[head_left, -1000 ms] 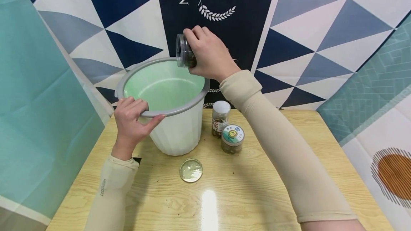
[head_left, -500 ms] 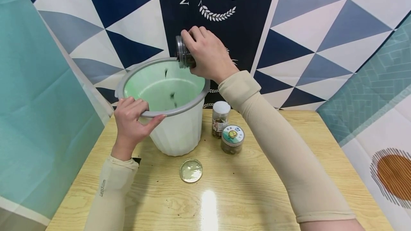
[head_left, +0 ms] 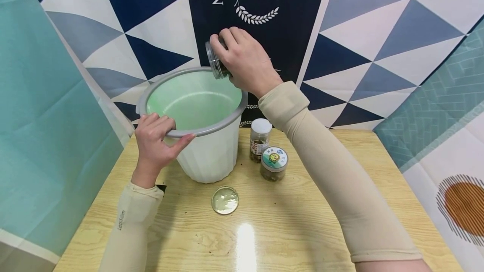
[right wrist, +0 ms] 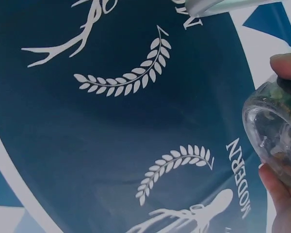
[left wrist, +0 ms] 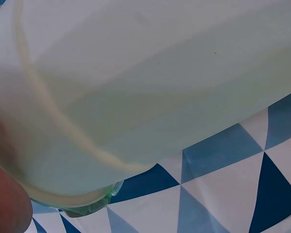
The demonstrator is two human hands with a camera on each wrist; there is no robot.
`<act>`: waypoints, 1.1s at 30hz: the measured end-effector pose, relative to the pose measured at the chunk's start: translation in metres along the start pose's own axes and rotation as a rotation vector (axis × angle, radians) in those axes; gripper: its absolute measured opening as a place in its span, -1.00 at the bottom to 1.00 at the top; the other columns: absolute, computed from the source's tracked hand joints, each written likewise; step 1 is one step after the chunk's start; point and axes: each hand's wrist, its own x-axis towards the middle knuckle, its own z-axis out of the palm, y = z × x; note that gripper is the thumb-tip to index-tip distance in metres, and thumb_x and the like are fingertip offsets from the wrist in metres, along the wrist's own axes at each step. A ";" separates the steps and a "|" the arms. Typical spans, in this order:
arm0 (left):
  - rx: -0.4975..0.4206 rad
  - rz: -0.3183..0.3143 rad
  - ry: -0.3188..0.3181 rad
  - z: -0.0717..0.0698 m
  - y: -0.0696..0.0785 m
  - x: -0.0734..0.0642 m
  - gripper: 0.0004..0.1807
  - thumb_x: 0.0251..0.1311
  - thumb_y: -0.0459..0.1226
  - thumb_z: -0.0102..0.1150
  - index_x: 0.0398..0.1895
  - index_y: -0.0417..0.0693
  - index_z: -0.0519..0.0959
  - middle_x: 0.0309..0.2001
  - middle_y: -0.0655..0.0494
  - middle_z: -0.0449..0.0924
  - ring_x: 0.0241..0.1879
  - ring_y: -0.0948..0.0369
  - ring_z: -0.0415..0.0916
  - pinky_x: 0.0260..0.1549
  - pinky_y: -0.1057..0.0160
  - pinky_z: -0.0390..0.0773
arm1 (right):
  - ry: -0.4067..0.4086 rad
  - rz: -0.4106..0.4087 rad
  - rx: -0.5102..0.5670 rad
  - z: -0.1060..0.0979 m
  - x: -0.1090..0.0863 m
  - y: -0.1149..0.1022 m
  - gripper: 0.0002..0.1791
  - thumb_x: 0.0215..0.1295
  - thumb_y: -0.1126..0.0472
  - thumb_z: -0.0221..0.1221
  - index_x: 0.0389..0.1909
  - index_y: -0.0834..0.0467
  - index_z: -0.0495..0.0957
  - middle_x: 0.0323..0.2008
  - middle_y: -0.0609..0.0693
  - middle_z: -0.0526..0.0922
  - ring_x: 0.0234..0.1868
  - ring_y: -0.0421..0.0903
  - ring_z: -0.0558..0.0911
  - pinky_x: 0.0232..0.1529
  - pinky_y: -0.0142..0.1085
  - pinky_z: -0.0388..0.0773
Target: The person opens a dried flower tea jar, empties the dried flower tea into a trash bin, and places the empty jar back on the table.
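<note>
A white bucket (head_left: 211,158) with a grey rim and pale green inside stands on the table. My left hand (head_left: 155,144) grips the near-left rim, thumb outside and fingers over the edge. In the left wrist view the bucket's wall (left wrist: 136,97) fills most of the picture. My right hand (head_left: 245,60) holds a clear plastic jar (head_left: 215,62) tilted over the far right of the rim, its uncovered mouth facing left and slightly down. Dark contents show inside it. The right wrist view shows the base of the jar (right wrist: 269,128) between thumb and finger.
Right of the bucket stand a tall white-capped jar (head_left: 260,139) and a squat jar with a printed lid (head_left: 274,163). A round clear lid (head_left: 224,200) lies on the wooden table (head_left: 189,238), among small dark specks. A patterned cloth (head_left: 340,53) hangs behind.
Half a second ago dark bits were falling from the jar into the bucket; none show in the air now. The jar's mouth has tipped slightly further down. My left hand stays put.
</note>
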 end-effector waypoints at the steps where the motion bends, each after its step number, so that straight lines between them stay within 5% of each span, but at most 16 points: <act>1: -0.002 -0.001 -0.001 0.000 0.000 0.000 -0.18 0.27 0.41 0.07 -0.72 -0.12 0.26 -0.74 0.08 0.16 -0.56 0.07 0.12 -0.36 0.01 0.15 | 0.004 -0.002 -0.007 0.000 0.000 0.000 -0.40 0.19 0.34 0.22 0.30 0.31 0.41 0.14 0.27 0.55 0.19 0.19 0.54 0.43 -0.09 0.44; 17: 0.013 -0.006 -0.004 -0.002 0.000 0.001 -0.18 0.27 0.42 0.06 -0.72 -0.11 0.27 -0.74 0.07 0.18 -0.57 0.06 0.12 -0.37 0.02 0.13 | 0.089 -0.048 -0.080 -0.001 0.002 0.001 -0.52 0.39 0.47 -0.10 0.30 0.25 0.43 0.18 0.25 0.56 0.24 0.19 0.54 0.47 -0.11 0.40; 33: 0.001 0.008 0.030 0.006 0.006 0.004 -0.15 0.26 0.44 0.04 -0.74 -0.12 0.24 -0.75 0.11 0.13 -0.58 0.07 0.08 -0.38 0.02 0.16 | 0.121 -0.049 -0.100 -0.004 -0.007 0.007 -0.56 0.47 0.47 -0.10 0.30 0.24 0.45 0.19 0.27 0.56 0.27 0.21 0.55 0.49 -0.09 0.39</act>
